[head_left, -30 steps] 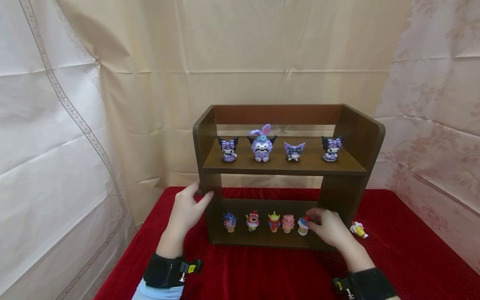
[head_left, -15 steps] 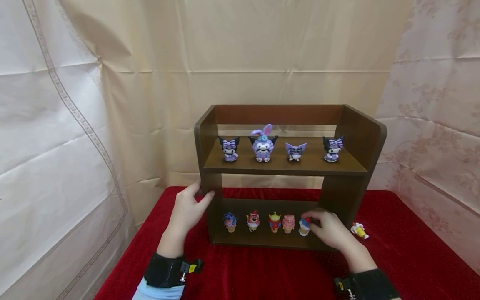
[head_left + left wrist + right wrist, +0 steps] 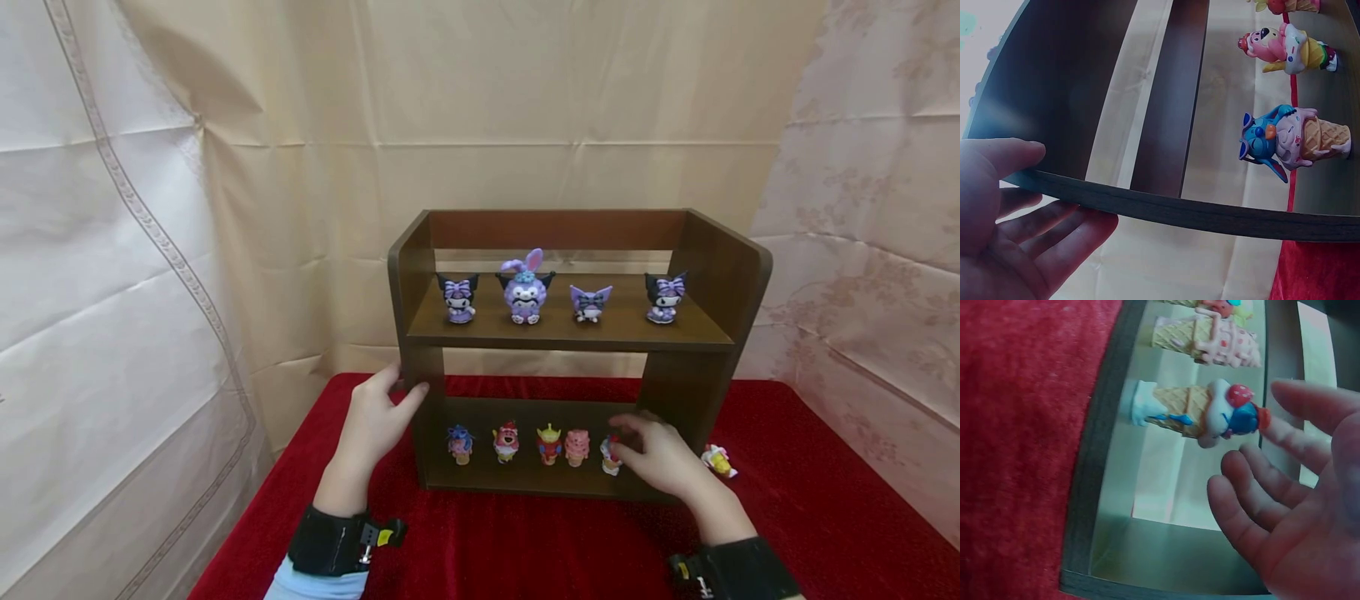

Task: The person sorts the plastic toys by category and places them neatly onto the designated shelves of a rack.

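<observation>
My left hand (image 3: 375, 421) holds the left side panel of the dark brown two-tier shelf (image 3: 570, 342); in the left wrist view the thumb lies on the inner face and the fingers outside. My right hand (image 3: 660, 454) is at the right end of the lower tier, fingers apart and loosely bent around an ice-cream-cone figurine (image 3: 1191, 412) with a blue, red-tipped top. Nothing is gripped there; whether a fingertip touches the top is unclear. The figurine stands upright, partly hidden by the hand in the head view. Left of it stands a pink cone figurine (image 3: 577, 448).
Further along the lower tier are a green-headed figurine (image 3: 549, 444), a pink bear figurine (image 3: 506, 442) and a blue cone figurine (image 3: 460, 445). Several purple figurines, such as the tall-eared one (image 3: 524, 292), stand above. A yellow-and-white figurine (image 3: 718, 460) lies on the red cloth (image 3: 525, 542).
The cone figurine at the right has turned about its upright axis, and my right fingers have spread off its top. My left hand stays on the side panel.
</observation>
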Demonstrator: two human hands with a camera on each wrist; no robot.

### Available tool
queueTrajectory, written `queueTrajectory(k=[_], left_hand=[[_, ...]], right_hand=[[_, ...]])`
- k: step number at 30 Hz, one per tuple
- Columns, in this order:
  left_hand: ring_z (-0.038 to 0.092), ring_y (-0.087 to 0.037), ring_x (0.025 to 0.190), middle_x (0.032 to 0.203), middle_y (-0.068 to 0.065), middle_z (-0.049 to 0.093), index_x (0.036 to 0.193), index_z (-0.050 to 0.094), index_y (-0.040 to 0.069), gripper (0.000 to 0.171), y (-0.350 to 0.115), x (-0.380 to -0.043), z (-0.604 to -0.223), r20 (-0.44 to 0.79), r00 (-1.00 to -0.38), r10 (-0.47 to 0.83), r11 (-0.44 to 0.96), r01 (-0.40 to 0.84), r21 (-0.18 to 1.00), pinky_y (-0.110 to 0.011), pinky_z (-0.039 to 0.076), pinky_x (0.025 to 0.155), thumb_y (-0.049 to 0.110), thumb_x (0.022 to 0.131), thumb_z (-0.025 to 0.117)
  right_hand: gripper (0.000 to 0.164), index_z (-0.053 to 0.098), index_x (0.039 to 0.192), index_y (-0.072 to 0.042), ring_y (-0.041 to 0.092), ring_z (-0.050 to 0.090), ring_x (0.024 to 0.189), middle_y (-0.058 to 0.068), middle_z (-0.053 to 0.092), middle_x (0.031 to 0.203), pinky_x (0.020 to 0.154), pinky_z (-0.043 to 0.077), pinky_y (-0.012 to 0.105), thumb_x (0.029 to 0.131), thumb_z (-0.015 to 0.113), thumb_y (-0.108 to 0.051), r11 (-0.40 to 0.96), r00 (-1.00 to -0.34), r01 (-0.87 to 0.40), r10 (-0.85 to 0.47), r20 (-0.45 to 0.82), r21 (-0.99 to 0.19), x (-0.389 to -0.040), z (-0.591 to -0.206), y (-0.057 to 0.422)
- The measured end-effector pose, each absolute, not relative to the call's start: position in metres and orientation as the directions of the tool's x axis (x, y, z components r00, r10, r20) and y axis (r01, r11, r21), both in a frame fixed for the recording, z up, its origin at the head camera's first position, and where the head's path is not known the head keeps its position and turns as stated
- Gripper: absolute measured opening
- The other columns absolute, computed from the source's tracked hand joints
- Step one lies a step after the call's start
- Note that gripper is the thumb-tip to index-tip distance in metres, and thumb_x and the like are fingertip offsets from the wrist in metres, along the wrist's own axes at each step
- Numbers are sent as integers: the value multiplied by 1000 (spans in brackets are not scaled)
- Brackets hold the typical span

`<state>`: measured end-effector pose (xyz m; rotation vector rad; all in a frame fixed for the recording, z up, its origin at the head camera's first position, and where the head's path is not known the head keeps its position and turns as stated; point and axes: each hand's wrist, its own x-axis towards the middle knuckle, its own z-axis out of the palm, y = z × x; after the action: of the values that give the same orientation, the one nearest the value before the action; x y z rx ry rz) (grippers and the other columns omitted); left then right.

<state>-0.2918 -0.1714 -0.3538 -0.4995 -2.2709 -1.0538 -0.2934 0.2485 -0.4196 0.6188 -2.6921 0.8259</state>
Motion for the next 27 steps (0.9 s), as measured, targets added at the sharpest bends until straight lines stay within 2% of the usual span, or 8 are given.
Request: queueTrajectory(k=[5,9,12,18,27], left_hand=[[60,-15,101,112,1,67,123,61,18,36,-171,-292,-353,646,-758,90,626,547,555,-40,57,77,23,88,70],[61,-16,101,112,0,67,123,61,17,36,-171,-291,-352,650,-755,93,618,555,556,-43,56,77,21,88,70],[61,-17,101,111,-1,67,122,62,16,35,-171,-291,-352,654,-751,94,612,562,557,-45,56,77,21,88,70],[61,-18,100,111,-1,67,122,62,16,36,-171,-291,-352,654,-751,92,604,564,563,-45,56,77,20,88,70],[61,-16,100,112,1,67,123,61,18,37,-171,-291,-352,651,-754,90,609,559,563,-42,57,77,21,88,70]], right_hand=[[41,61,121,-12,26,54,105,11,56,122,82,51,49,82,62,-1,722,-856,-514,-399,327,-464,-291,-415,250],[40,62,120,-10,30,48,116,11,57,125,92,44,56,82,59,5,721,-854,-521,-442,276,-457,-291,-415,251],[36,63,118,-10,29,52,113,10,60,121,90,46,55,85,61,2,743,-867,-498,-426,258,-447,-292,-416,251],[31,63,117,-9,20,60,92,5,64,104,74,52,43,87,67,-8,752,-883,-469,-388,265,-464,-294,-417,251],[36,63,114,-5,13,56,79,1,60,92,65,51,34,83,74,-20,772,-907,-421,-342,247,-477,-295,-419,250]])
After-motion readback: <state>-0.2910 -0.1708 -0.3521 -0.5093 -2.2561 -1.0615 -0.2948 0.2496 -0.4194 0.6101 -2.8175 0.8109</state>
